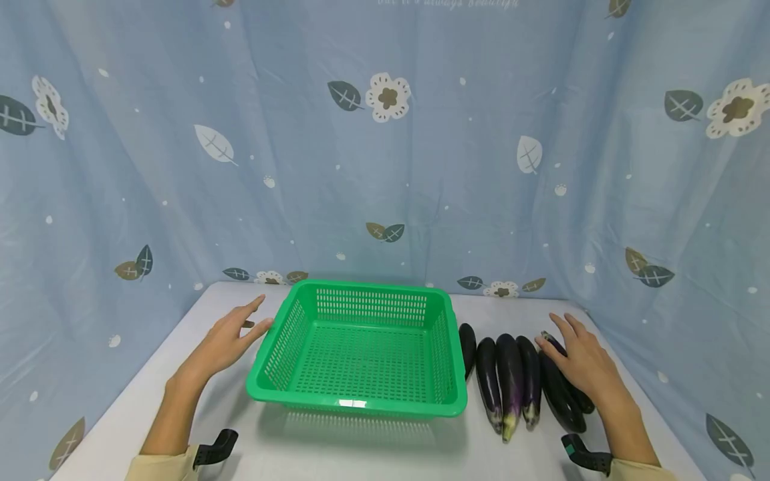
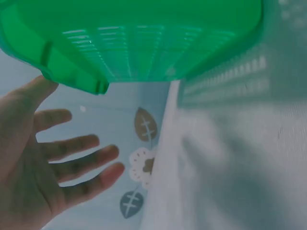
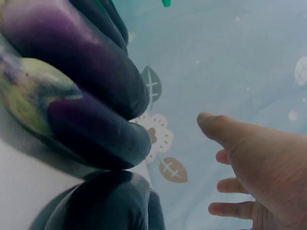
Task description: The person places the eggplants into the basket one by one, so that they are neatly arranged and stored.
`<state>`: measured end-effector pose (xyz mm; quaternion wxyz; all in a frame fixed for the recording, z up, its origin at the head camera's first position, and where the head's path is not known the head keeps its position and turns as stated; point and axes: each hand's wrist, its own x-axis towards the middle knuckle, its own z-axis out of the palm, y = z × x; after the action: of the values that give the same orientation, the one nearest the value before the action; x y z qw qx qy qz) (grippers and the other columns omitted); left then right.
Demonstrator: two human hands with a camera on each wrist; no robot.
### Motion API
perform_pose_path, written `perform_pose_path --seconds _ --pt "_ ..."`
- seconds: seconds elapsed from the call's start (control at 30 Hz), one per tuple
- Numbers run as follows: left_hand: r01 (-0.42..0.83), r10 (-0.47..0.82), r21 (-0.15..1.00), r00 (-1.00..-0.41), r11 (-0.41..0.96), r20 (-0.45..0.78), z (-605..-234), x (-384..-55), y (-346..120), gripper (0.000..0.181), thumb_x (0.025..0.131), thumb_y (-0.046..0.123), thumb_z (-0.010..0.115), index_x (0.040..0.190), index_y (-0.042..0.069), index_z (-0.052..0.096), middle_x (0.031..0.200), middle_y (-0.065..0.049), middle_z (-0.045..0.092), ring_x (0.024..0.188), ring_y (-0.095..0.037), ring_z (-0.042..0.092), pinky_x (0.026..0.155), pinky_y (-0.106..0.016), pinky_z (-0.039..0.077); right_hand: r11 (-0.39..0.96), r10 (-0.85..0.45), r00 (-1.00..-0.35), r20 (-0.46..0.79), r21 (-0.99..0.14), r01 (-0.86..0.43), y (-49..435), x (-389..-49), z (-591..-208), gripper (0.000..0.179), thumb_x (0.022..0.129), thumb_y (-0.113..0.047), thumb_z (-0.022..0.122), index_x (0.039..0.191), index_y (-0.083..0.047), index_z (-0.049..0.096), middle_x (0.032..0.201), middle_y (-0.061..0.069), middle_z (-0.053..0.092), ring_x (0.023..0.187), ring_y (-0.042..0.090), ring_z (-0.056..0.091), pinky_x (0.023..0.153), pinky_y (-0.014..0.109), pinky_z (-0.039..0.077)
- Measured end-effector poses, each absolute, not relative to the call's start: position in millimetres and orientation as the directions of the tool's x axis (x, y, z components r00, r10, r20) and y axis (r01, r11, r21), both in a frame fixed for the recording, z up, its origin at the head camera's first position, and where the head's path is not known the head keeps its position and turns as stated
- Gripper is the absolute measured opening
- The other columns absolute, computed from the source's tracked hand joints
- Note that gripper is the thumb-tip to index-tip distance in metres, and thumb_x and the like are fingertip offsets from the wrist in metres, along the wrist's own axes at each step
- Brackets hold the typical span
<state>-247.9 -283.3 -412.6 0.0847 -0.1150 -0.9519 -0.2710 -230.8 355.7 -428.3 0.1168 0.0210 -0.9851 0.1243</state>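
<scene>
My left hand [image 1: 225, 341] lay spread and relaxed beside the left wall of the green basket [image 1: 361, 347], fingers straight, fingertips at or just off the rim and curled round nothing; from the wrist view the palm [image 2: 29, 158] faced the basket's underside [image 2: 144, 43] with a gap showing between them. The basket, a rectangular moulded-plastic crate with slotted walls and a perforated floor, sat in the middle of the white worktop [image 1: 180, 394] and held nothing. To its right lay a row of aubergines [image 1: 511, 377], long, slim, glossy, deep purple to near black, with pale greenish stem ends turned towards me, the leftmost just beside the basket's right wall. My right hand [image 1: 586, 364] rested flat on the outermost aubergine [image 1: 559, 397], fingers extended over its dark skin and not closed round it; the wrist camera showed the fingers [image 3: 230, 184] loose and apart beside the smooth, rounded fruit [image 3: 96, 110]. A blue cloth [image 1: 385, 153] printed with leaves and flowers hung behind. As I judged it, the work stood at its opening step: left hand steadying the basket, right hand picking out a first aubergine. The next move called for wrapping my fingers firmly round that slippery, tapering body before lifting it across the rim.
</scene>
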Motion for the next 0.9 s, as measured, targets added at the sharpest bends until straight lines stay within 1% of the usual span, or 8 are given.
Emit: perform_pose_path --seconds 0.13,0.23,0.33,0.37,0.43,0.63,0.77,0.9 --pt "0.315 0.211 0.546 -0.946 0.776 0.246 -410.6 -247.8 -277.4 0.067 0.101 0.042 0.053 0.154 0.006 0.033 0.147 -0.027 0.044 0.115 -0.043 0.061 0.087 -0.062 0.049 0.969 -0.008 -0.976 0.218 -0.238 -0.061 359.3 -230.3 -429.2 0.078 0.097 -0.055 0.052 0.149 0.0 0.034 0.147 0.039 0.028 0.122 0.064 0.036 0.089 0.075 0.035" --pt "0.321 0.219 0.585 -0.946 0.745 0.24 -409.3 -247.8 -273.5 0.065 0.101 0.04 0.054 0.152 0.006 0.035 0.143 -0.028 0.047 0.111 -0.041 0.063 0.077 -0.048 0.056 0.971 -0.003 -0.976 0.22 -0.233 -0.056 361.8 -230.6 -430.0 0.078 0.096 -0.054 0.054 0.148 0.002 0.036 0.145 0.04 0.03 0.121 0.064 0.037 0.089 0.075 0.035" --pt "0.318 0.221 0.617 -0.948 0.72 0.23 -409.4 -248.1 -271.5 0.064 0.1 0.037 0.056 0.152 0.006 0.036 0.14 -0.03 0.049 0.104 -0.037 0.066 0.065 -0.033 0.058 0.973 -0.001 -0.977 0.214 -0.227 -0.05 363.9 -230.6 -429.0 0.078 0.096 -0.054 0.055 0.146 0.003 0.037 0.143 0.041 0.032 0.12 0.064 0.038 0.089 0.074 0.036" --pt "0.318 0.224 0.625 -0.948 0.713 0.227 -410.2 -248.4 -271.6 0.063 0.1 0.036 0.057 0.152 0.006 0.036 0.139 -0.03 0.05 0.102 -0.035 0.067 0.064 -0.032 0.057 0.974 0.001 -0.978 0.208 -0.222 -0.047 364.5 -230.6 -428.6 0.078 0.096 -0.054 0.056 0.146 0.003 0.038 0.142 0.041 0.033 0.12 0.064 0.039 0.088 0.074 0.037" --pt "0.316 0.228 0.632 -0.949 0.708 0.219 -412.2 -249.0 -272.1 0.063 0.099 0.036 0.058 0.151 0.007 0.037 0.137 -0.03 0.052 0.097 -0.031 0.068 0.063 -0.03 0.057 0.976 0.004 -0.982 0.187 -0.215 -0.037 365.8 -231.3 -429.2 0.078 0.096 -0.054 0.055 0.145 0.003 0.039 0.141 0.041 0.034 0.119 0.062 0.041 0.086 0.072 0.039" --pt "0.306 0.238 0.647 -0.952 0.699 0.193 -414.1 -250.0 -273.5 0.063 0.098 0.038 0.061 0.148 0.006 0.042 0.129 -0.025 0.058 0.083 -0.013 0.066 0.062 -0.034 0.056 0.979 0.025 -0.993 0.117 -0.202 0.001 370.1 -231.9 -431.7 0.08 0.095 -0.057 0.054 0.145 0.003 0.038 0.135 0.041 0.041 0.108 0.059 0.052 0.075 0.067 0.045" --pt "0.32 0.252 0.654 -0.947 0.685 0.199 -411.3 -249.4 -271.1 0.059 0.098 0.035 0.061 0.146 0.004 0.046 0.125 -0.023 0.06 0.083 -0.012 0.065 0.06 -0.035 0.055 0.98 0.027 -0.995 0.101 -0.201 0.006 373.4 -229.8 -429.4 0.082 0.095 -0.058 0.054 0.145 0.005 0.036 0.132 0.043 0.044 0.106 0.059 0.054 0.075 0.066 0.046" --pt "0.336 0.264 0.655 -0.941 0.677 0.21 -409.2 -250.3 -269.3 0.057 0.098 0.033 0.062 0.145 0.003 0.048 0.13 -0.023 0.06 0.086 -0.016 0.066 0.059 -0.031 0.053 0.981 0.011 -0.995 0.097 -0.193 -0.008 375.9 -228.3 -426.8 0.081 0.095 -0.057 0.054 0.143 0.007 0.037 0.128 0.043 0.049 0.108 0.059 0.053 0.078 0.066 0.046"
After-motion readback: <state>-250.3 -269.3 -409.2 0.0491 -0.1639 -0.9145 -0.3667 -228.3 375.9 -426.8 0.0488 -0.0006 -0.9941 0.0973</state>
